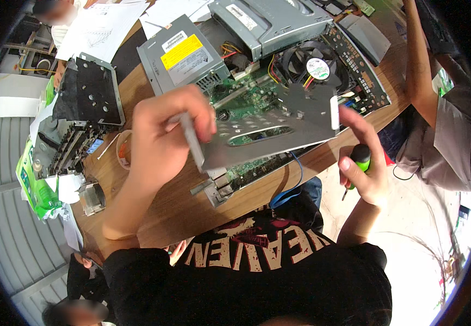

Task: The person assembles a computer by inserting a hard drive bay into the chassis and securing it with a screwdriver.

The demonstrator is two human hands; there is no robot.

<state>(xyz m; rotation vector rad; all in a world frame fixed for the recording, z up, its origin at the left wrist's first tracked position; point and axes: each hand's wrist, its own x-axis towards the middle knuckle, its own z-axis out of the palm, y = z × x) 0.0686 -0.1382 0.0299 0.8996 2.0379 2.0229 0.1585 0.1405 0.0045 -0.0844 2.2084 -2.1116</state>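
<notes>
The left hand is gripping a likely light, stiff plate by its edge, aptly. The right hand is clutching a screwdriver.

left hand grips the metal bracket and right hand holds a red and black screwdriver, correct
The colour is wrong: the head view shows the right hand holding a green and black screwdriver. The left hand does grip the metal bracket.

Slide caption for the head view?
Left hand grips a slotted grey metal plate over a green circuit board; right hand holds a black-and-green screwdriver.
</notes>
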